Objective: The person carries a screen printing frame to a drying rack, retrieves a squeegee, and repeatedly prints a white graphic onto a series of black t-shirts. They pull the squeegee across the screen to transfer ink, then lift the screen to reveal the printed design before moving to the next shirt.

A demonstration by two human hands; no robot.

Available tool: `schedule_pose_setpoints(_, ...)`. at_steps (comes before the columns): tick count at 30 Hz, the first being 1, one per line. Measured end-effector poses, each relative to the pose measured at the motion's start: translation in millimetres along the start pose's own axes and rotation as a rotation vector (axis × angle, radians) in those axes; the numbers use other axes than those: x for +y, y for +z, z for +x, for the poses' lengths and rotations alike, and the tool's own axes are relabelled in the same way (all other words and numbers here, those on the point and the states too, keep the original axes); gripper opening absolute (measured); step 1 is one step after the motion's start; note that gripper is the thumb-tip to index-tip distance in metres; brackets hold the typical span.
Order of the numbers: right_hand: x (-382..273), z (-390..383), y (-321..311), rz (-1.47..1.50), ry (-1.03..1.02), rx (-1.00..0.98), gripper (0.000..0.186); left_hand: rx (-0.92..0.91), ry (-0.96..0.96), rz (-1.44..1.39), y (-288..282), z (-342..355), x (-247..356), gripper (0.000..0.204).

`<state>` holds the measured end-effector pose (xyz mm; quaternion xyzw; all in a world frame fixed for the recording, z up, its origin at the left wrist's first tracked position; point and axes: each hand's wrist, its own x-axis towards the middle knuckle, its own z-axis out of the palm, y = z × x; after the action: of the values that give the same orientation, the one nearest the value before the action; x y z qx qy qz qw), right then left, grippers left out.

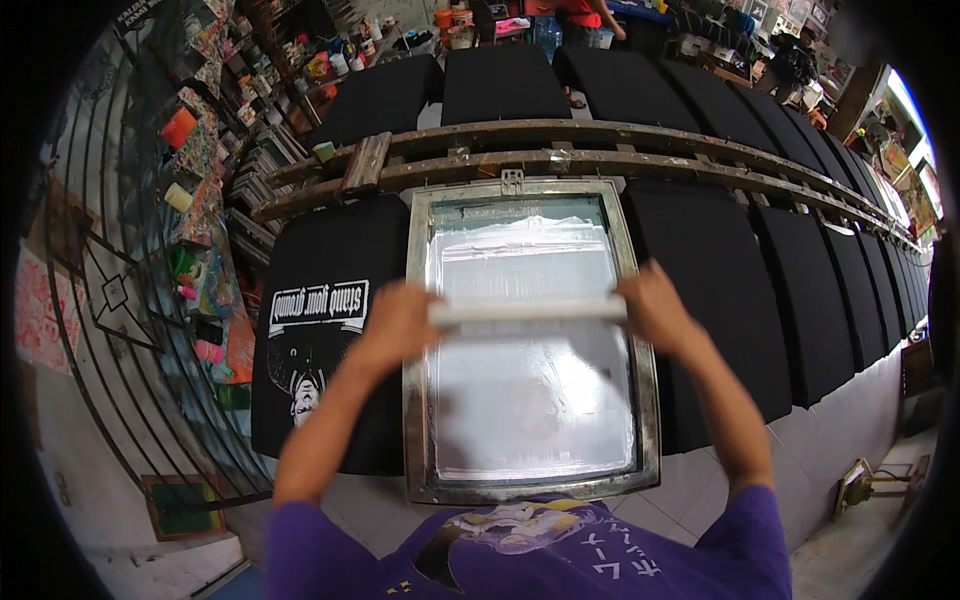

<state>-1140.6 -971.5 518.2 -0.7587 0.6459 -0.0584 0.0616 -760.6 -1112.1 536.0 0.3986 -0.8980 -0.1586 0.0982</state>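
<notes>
A metal-framed printing screen lies flat over a black shirt, its mesh coated in white ink. Across the middle of the mesh runs a long white squeegee. My left hand grips its left end and my right hand grips its right end. Just left of the screen lies a black shirt printed in white with lettering and a face.
Rows of black shirts on boards stretch to the right and behind a wooden rail. Shelves with paint pots and cups stand at the left beside a metal grille. People stand at the far back. A small metal stand sits on the tiled floor at the right.
</notes>
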Motion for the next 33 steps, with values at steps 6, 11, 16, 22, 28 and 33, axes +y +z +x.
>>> schedule_pose_setpoints(6, -122, -197, 64, 0.073, -0.057, 0.273, 0.041, 0.227, 0.243, -0.021, 89, -222, 48, 0.033)
schedule_pose_setpoints(11, -148, -253, 111, -0.039, -0.027, 0.325, 0.048, 0.293, 0.255, 0.009, 138, -275, 54, 0.039)
schedule_pose_setpoints(16, -144, -258, 112, 0.031, -0.105, 0.245, 0.056, 0.305, 0.298, -0.088, 146, -278, 50, 0.032)
schedule_pose_setpoints(22, -138, -268, 101, 0.234, -0.012, 0.334, 0.062, 0.424, 0.085, -0.289, 139, -288, 31, 0.046)
schedule_pose_setpoints(28, -124, -265, 117, 0.399, 0.985, 0.279, 0.068, 0.153, -0.865, -0.380, 174, -324, -1, 0.054)
schedule_pose_setpoints(33, -96, -251, 130, 0.558, 1.031, 0.186, 0.078, 0.267, -0.903, -0.647, 172, -309, 3, 0.055)
